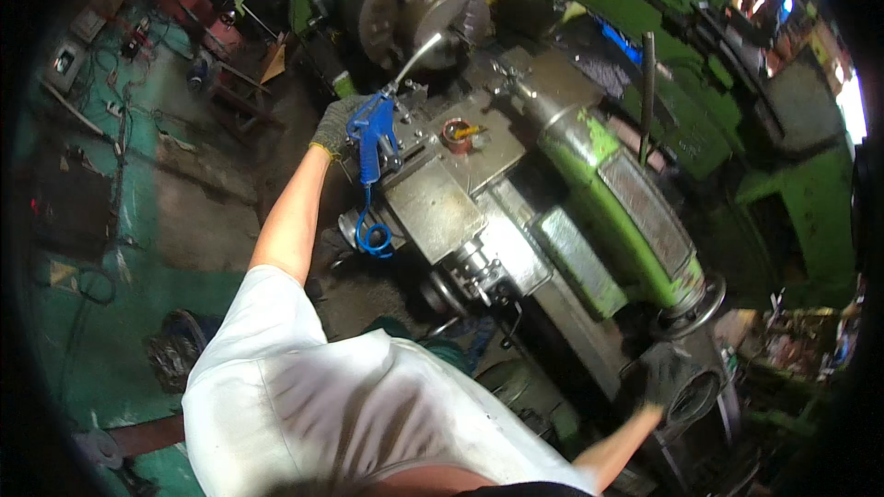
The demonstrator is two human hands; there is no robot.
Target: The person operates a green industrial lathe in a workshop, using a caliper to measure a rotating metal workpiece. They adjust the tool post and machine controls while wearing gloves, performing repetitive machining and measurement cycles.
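Note:
My left hand (335,123), in a grey knit glove with a yellow cuff, is closed at the upper body of a blue air blow gun (373,133). The gun covers part of the fingers. Its thin metal nozzle points up and right toward the chuck (428,9) of a green lathe, and its grip points down. A coiled blue hose (373,237) hangs from the grip's end. Far to the lower right, my right hand (657,375) wears a dark glove. It is close below the tailstock handwheel (697,315); shadow and blur hide its fingers.
The green tailstock (612,189) stands right of the carriage (435,207). A small reddish cup (455,135) with a yellow-handled brush-like item sits on the carriage's flat top. Levers (483,281) stick out at the near side. Cables (110,120) lie on the green floor at left.

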